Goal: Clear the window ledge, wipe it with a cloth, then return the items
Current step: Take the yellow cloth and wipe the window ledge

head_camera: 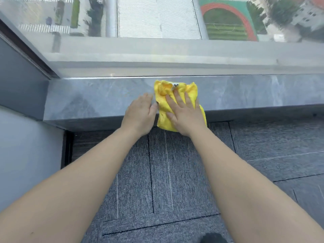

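A crumpled yellow cloth (190,91) lies on the grey marbled window ledge (87,99), near its middle and hanging a little over the front edge. My right hand (184,114) lies flat on top of the cloth, fingers spread, pressing it down. My left hand (140,113) rests on the ledge right beside the cloth's left edge, its thumb touching the cloth. No other items show on the ledge.
A large window pane (157,50) rises directly behind the ledge, with a dark frame (26,50) at the left. A grey wall (21,137) stands at the left. Grey carpet tiles (175,172) cover the floor below the ledge.
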A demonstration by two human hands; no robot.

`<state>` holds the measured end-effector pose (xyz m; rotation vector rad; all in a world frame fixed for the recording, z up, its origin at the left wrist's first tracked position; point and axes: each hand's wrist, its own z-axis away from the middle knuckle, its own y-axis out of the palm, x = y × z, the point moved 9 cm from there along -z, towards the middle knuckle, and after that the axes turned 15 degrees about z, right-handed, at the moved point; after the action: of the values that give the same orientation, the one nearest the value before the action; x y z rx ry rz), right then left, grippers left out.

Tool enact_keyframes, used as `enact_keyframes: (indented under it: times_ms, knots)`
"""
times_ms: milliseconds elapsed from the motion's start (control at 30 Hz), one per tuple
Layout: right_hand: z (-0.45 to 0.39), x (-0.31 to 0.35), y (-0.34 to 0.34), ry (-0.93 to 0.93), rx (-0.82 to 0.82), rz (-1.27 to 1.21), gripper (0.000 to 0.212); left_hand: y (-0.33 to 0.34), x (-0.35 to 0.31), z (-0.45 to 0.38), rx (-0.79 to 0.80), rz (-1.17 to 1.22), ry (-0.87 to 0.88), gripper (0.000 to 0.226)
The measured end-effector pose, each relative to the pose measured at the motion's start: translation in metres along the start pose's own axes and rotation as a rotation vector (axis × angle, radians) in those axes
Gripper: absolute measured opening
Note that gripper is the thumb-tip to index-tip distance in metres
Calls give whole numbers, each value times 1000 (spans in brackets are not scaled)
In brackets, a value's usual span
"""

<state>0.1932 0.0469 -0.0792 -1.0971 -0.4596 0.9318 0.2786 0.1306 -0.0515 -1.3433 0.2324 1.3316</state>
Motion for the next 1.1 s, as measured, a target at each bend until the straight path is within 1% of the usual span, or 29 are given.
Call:
enact_keyframes:
  times_ms: [67, 133, 200, 300, 367, 467, 533, 600, 667, 767, 833, 867, 967, 1033, 1100]
  knots:
    - [5, -23, 6, 101, 57, -31, 59, 11, -9, 2, 41, 7, -4, 43]
    - [6, -45, 11, 198, 96, -86, 61, 17, -16, -1, 40, 5, 13, 45]
    - [1, -68, 11, 289, 92, -141, 63, 21, -18, -9, 15, 1, 26, 44]
    - [-13, -95, 9, 407, 51, -203, 68, 24, -16, -21, -47, 12, 37, 49]
    - [-22, -99, 7, 474, 39, -222, 71, 26, -13, -23, -90, 23, 28, 49]
    - [-35, -90, 3, 548, 36, -236, 74, 26, -12, -19, -136, 13, 25, 60]
    - [-42, -81, -1, 521, 21, -239, 74, 21, -13, -14, -186, 9, 12, 63]
    - [-45, -73, -4, 421, -35, -181, 72, 17, -14, -12, -232, -1, -8, 64]
    - [-43, -68, -7, 266, -118, -95, 69, 18, -17, -13, -265, -11, -23, 64]
    - [-33, -67, -9, -23, -228, 22, 61, 33, -29, -19, -261, -32, -38, 65]
    - [-26, -75, -6, -163, -242, 72, 57, 51, -42, -24, -239, -55, -39, 63]
    - [-24, -82, -3, -200, -234, 84, 56, 60, -49, -26, -226, -68, -34, 62]
    - [-18, -109, 8, -211, -205, 95, 55, 89, -67, -36, -181, -104, -16, 60]
    - [-13, -138, 15, -154, -194, 85, 57, 105, -77, -42, -175, -141, 3, 53]
    - [-6, -176, 21, -57, -197, 62, 59, 118, -87, -48, -170, -180, 22, 45]
